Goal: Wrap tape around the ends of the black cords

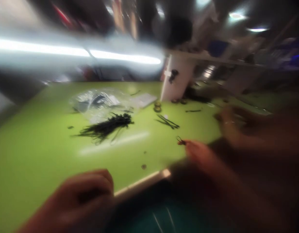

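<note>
My left hand (91,187) is curled closed at the green table's near edge; whether anything is inside it is hidden. Between the pinched fingertips of my right hand (198,152) is a small black loop (180,141), held above the table edge at the right. A pile of thin black ties (107,127) lies on the green table (54,155), left of the middle. A few loose black ties (167,121) rest beyond my right hand. Motion blurs much of the view.
A clear plastic bag (98,102) lies behind the pile. Small round rolls (157,106) stand near a white upright panel (176,81). At the right, another person's hand (229,126) reaches over the table. A bright tube light (125,57) crosses the back.
</note>
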Demonstrator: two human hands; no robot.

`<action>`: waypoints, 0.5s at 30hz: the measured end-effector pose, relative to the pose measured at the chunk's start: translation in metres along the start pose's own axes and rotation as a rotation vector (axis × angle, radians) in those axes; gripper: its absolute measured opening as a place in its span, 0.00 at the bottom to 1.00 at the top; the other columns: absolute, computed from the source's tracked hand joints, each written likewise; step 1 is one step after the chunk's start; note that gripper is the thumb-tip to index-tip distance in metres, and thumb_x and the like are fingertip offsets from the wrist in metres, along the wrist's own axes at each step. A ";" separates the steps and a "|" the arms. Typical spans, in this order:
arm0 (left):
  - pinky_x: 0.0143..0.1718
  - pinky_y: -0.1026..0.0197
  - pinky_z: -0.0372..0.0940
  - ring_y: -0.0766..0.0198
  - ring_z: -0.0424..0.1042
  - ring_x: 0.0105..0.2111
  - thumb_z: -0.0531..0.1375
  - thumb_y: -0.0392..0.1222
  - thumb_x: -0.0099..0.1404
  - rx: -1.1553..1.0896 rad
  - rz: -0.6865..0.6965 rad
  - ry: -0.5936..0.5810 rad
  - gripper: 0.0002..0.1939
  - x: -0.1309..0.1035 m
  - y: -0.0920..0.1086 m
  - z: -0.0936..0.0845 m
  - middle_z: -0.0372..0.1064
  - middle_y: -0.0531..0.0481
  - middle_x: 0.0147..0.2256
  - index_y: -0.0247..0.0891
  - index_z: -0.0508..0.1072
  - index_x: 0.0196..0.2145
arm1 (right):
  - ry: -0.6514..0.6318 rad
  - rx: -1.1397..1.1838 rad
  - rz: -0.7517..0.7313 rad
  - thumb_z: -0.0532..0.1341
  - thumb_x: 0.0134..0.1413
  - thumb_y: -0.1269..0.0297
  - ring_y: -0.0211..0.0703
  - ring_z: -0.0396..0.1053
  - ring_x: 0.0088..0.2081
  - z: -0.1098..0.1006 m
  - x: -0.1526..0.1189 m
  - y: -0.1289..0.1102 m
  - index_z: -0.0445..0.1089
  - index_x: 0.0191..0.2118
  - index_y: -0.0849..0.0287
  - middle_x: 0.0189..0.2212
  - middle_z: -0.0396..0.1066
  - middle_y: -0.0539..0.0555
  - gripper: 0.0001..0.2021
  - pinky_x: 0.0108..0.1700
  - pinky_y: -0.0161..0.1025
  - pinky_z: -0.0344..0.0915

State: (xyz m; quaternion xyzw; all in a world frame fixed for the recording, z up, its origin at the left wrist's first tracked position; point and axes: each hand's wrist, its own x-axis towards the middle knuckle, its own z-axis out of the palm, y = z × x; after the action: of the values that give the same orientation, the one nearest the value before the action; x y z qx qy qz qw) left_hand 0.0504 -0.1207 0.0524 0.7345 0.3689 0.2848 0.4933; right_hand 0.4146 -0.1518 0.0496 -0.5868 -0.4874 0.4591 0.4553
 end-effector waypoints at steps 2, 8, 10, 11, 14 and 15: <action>0.28 0.64 0.64 0.62 0.68 0.27 0.66 0.44 0.56 -0.116 -0.092 0.034 0.08 0.006 -0.005 0.001 0.70 0.48 0.26 0.39 0.76 0.24 | 0.115 0.064 -0.021 0.60 0.53 0.49 0.30 0.47 0.17 0.005 0.009 0.002 0.70 0.33 0.57 0.15 0.52 0.43 0.15 0.18 0.31 0.44; 0.21 0.68 0.59 0.69 0.62 0.21 0.70 0.49 0.49 -0.545 -0.383 0.280 0.14 -0.006 -0.042 0.016 0.67 0.51 0.22 0.35 0.76 0.26 | 0.110 0.170 -0.114 0.63 0.49 0.53 0.29 0.52 0.18 0.017 0.035 0.007 0.70 0.34 0.59 0.19 0.61 0.45 0.14 0.18 0.29 0.48; 0.18 0.70 0.57 0.70 0.62 0.19 0.72 0.48 0.46 -0.631 -0.454 0.373 0.16 -0.016 -0.052 0.015 0.69 0.51 0.22 0.35 0.77 0.28 | 0.128 0.123 -0.122 0.61 0.51 0.52 0.28 0.44 0.16 0.018 0.035 0.006 0.71 0.36 0.59 0.16 0.53 0.42 0.14 0.17 0.29 0.40; 0.16 0.71 0.55 0.71 0.62 0.17 0.73 0.48 0.44 -0.674 -0.479 0.412 0.17 -0.020 -0.055 0.014 0.70 0.51 0.22 0.36 0.77 0.29 | 0.136 0.079 -0.140 0.60 0.51 0.52 0.28 0.43 0.16 0.019 0.034 0.005 0.71 0.36 0.59 0.15 0.50 0.41 0.14 0.17 0.29 0.38; 0.14 0.72 0.52 0.74 0.58 0.14 0.74 0.46 0.42 -0.766 -0.479 0.479 0.18 -0.031 -0.059 0.011 0.69 0.53 0.19 0.35 0.76 0.28 | 0.155 -0.080 -0.227 0.60 0.52 0.52 0.29 0.44 0.16 0.023 0.029 0.001 0.71 0.31 0.59 0.14 0.48 0.41 0.14 0.17 0.30 0.40; 0.14 0.72 0.52 0.75 0.57 0.13 0.74 0.46 0.43 -0.776 -0.465 0.488 0.17 -0.034 -0.059 0.010 0.68 0.53 0.18 0.35 0.76 0.28 | 0.166 -0.123 -0.252 0.60 0.51 0.52 0.29 0.44 0.16 0.024 0.028 0.000 0.71 0.30 0.60 0.14 0.48 0.42 0.14 0.17 0.31 0.40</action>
State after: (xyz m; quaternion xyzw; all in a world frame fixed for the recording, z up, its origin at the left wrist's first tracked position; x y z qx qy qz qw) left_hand 0.0236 -0.1391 -0.0085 0.3083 0.4939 0.4466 0.6793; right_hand 0.3945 -0.1220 0.0429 -0.5837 -0.5450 0.3175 0.5114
